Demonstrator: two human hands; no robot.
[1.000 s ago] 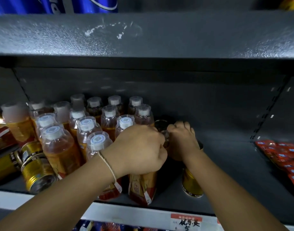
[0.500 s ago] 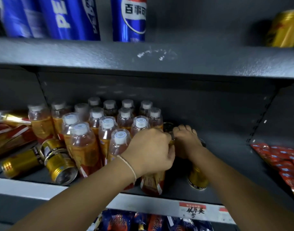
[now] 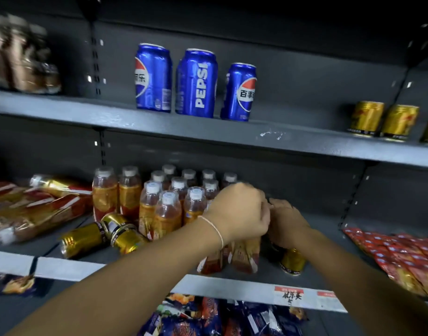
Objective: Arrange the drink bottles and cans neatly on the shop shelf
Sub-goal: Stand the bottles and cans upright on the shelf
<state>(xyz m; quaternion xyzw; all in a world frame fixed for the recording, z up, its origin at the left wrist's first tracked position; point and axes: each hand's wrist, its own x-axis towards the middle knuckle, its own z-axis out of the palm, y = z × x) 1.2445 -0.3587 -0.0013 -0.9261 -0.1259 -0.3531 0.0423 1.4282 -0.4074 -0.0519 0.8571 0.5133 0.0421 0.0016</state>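
Left hand [image 3: 242,212]: plastic bottle [image 3: 247,255]; right hand [image 3: 288,221]: gold can [image 3: 293,262].

Dark grey metal shelf [image 3: 159,124], white scuffs on upper lip. Tall blue cans [image 3: 198,83]: red-white-blue roundel, white lettering. Clear plastic bottles of amber drink [image 3: 168,214]: white caps, orange-red labels. Gold cans lying sideways [image 3: 103,232]: black bands. Upright gold can at shelf front [image 3: 293,261]: black base band. Flat red sachets [image 3: 397,253], pale marks. Thin white cord [image 3: 216,230] on L wrist.
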